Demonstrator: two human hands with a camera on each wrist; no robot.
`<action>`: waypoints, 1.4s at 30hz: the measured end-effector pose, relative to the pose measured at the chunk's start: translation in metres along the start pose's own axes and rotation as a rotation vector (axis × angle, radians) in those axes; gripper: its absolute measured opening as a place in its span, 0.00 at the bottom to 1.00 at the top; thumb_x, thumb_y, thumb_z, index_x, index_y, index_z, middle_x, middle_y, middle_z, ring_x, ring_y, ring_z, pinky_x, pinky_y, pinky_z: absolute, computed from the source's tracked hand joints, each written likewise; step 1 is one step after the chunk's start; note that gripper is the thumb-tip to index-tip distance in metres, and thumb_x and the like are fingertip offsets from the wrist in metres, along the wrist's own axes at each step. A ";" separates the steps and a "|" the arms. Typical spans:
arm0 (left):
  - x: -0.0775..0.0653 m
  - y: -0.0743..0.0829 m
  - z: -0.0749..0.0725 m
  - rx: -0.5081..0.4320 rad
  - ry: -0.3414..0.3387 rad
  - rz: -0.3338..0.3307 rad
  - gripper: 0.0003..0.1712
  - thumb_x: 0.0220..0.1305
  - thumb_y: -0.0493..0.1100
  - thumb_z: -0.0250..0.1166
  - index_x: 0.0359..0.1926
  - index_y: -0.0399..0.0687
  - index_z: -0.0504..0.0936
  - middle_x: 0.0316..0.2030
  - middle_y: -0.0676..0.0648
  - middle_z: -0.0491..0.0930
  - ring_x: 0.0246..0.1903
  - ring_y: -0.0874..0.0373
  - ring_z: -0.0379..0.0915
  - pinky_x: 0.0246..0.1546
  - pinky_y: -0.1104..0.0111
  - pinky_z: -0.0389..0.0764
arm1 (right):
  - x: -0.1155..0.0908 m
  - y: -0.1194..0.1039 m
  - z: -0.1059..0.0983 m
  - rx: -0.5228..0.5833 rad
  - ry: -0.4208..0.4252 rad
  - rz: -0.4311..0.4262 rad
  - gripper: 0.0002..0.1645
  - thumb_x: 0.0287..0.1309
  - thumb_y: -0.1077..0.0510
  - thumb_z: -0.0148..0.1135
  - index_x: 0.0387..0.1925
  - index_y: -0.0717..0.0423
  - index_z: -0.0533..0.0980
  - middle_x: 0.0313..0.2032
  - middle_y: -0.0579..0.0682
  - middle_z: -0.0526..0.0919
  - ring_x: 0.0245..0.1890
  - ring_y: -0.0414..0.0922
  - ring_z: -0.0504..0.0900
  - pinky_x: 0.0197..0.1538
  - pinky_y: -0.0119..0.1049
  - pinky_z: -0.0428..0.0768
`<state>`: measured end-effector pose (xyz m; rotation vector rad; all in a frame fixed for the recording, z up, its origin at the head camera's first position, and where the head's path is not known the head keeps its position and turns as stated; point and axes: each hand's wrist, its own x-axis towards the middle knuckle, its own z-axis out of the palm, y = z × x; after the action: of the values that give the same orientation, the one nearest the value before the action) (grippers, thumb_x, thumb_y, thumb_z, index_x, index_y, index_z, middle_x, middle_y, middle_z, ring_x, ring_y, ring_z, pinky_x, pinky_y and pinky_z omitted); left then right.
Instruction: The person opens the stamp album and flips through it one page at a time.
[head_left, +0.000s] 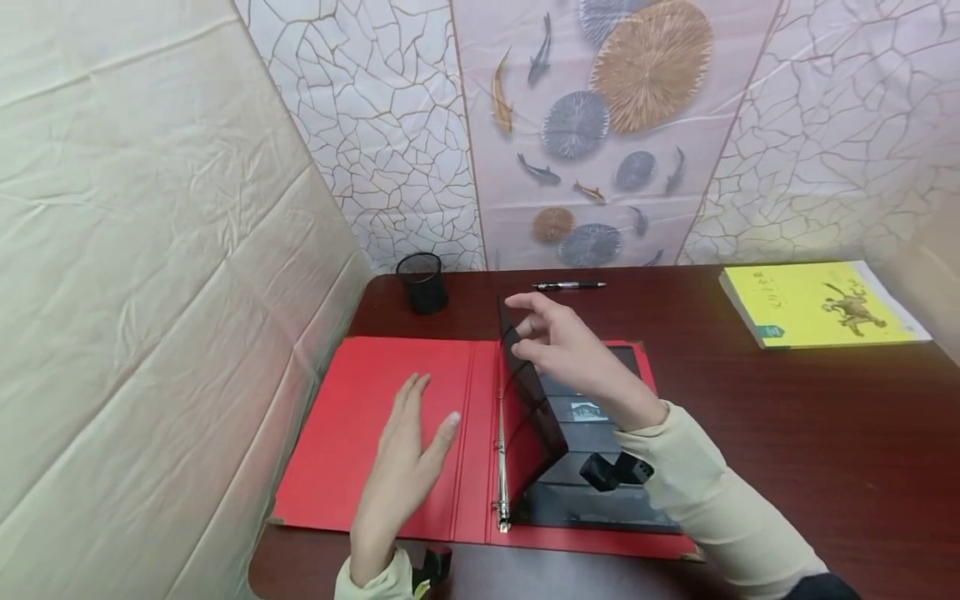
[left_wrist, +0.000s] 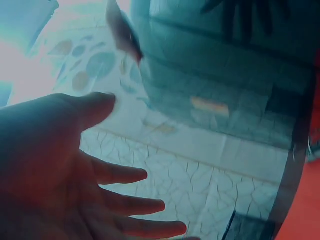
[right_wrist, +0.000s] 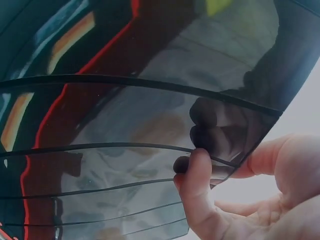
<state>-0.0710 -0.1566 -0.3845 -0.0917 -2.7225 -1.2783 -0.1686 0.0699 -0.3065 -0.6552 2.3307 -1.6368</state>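
A red ring binder lies spread open on the dark table, metal rings along its middle. My right hand pinches the outer edge of a black pocket page, which stands raised and bent at the rings. In the right wrist view, thumb and finger of the right hand meet at the glossy page's edge. Beneath it lies another dark page with a small pale stamp-like piece. My left hand hovers over the left cover, fingers extended and thumb apart, holding nothing.
Behind the binder stand a black mesh pen cup and, lying flat, a pen. A yellow book lies at the back right. Fabric-covered walls border the table at left and back.
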 end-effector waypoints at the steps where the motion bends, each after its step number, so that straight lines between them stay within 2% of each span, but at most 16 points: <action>1: 0.000 0.003 0.002 -0.019 0.000 0.006 0.45 0.72 0.60 0.60 0.78 0.42 0.56 0.77 0.40 0.52 0.73 0.40 0.52 0.64 0.37 0.65 | 0.001 -0.001 0.002 -0.008 -0.002 -0.002 0.33 0.64 0.69 0.55 0.70 0.62 0.63 0.44 0.60 0.79 0.27 0.46 0.76 0.32 0.37 0.76; 6: 0.001 0.016 0.013 -0.108 0.007 0.047 0.43 0.71 0.60 0.61 0.77 0.45 0.59 0.71 0.40 0.64 0.65 0.41 0.68 0.51 0.47 0.81 | 0.009 -0.004 0.014 -0.034 -0.015 -0.016 0.33 0.64 0.69 0.56 0.69 0.63 0.64 0.43 0.60 0.81 0.26 0.46 0.78 0.33 0.40 0.80; 8: 0.001 0.020 0.018 -0.137 0.008 0.063 0.42 0.71 0.59 0.61 0.76 0.45 0.60 0.69 0.39 0.67 0.61 0.40 0.72 0.47 0.49 0.83 | 0.012 -0.005 0.019 -0.029 -0.027 -0.022 0.32 0.63 0.70 0.55 0.69 0.64 0.64 0.41 0.60 0.81 0.23 0.45 0.77 0.32 0.42 0.81; 12: 0.001 0.024 0.022 -0.192 -0.002 0.056 0.42 0.71 0.60 0.60 0.77 0.46 0.60 0.70 0.39 0.66 0.60 0.39 0.74 0.43 0.52 0.85 | 0.016 -0.009 0.028 -0.021 -0.046 -0.020 0.33 0.63 0.69 0.55 0.69 0.64 0.63 0.38 0.58 0.82 0.21 0.45 0.78 0.31 0.44 0.83; 16: 0.000 0.025 0.022 -0.208 0.004 0.037 0.43 0.70 0.60 0.61 0.77 0.45 0.59 0.72 0.40 0.64 0.61 0.40 0.74 0.42 0.55 0.85 | 0.020 -0.010 0.037 -0.005 -0.073 -0.012 0.33 0.63 0.68 0.57 0.69 0.64 0.63 0.39 0.57 0.82 0.19 0.45 0.79 0.29 0.40 0.83; 22: -0.002 0.027 0.023 -0.227 -0.007 0.051 0.45 0.70 0.60 0.60 0.78 0.46 0.57 0.73 0.45 0.63 0.60 0.44 0.75 0.41 0.63 0.85 | 0.023 -0.008 0.043 -0.024 -0.081 -0.018 0.33 0.64 0.66 0.60 0.69 0.64 0.63 0.40 0.57 0.83 0.18 0.45 0.80 0.29 0.40 0.83; 28: -0.004 0.031 0.022 -0.243 -0.013 0.054 0.45 0.70 0.60 0.60 0.79 0.45 0.55 0.72 0.45 0.64 0.61 0.47 0.75 0.41 0.62 0.85 | 0.023 -0.007 0.042 -0.051 -0.077 -0.015 0.33 0.65 0.62 0.62 0.69 0.64 0.64 0.40 0.55 0.83 0.23 0.45 0.82 0.30 0.39 0.83; 33: -0.004 0.033 0.021 -0.239 -0.008 0.050 0.46 0.68 0.61 0.61 0.79 0.48 0.55 0.71 0.46 0.66 0.60 0.48 0.75 0.41 0.61 0.85 | 0.022 -0.004 0.036 -0.092 -0.077 -0.005 0.36 0.67 0.55 0.64 0.71 0.61 0.63 0.41 0.53 0.83 0.28 0.47 0.85 0.34 0.41 0.84; 38: -0.007 0.033 0.019 -0.257 0.044 0.109 0.42 0.67 0.59 0.63 0.77 0.54 0.61 0.68 0.48 0.70 0.57 0.49 0.76 0.43 0.59 0.84 | 0.022 0.010 0.022 -0.124 -0.026 0.007 0.36 0.69 0.50 0.64 0.71 0.59 0.64 0.42 0.53 0.84 0.30 0.46 0.85 0.36 0.43 0.84; 42: -0.011 0.030 0.017 -0.247 0.100 0.177 0.38 0.67 0.54 0.64 0.75 0.55 0.64 0.66 0.49 0.71 0.56 0.50 0.77 0.44 0.54 0.84 | 0.023 0.031 0.011 -0.142 0.030 0.039 0.35 0.70 0.49 0.62 0.70 0.59 0.65 0.43 0.54 0.84 0.32 0.45 0.83 0.36 0.43 0.84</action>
<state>-0.0585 -0.1245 -0.3735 -0.2788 -2.4013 -1.5134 -0.1914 0.0588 -0.3371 -0.6119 2.4823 -1.4849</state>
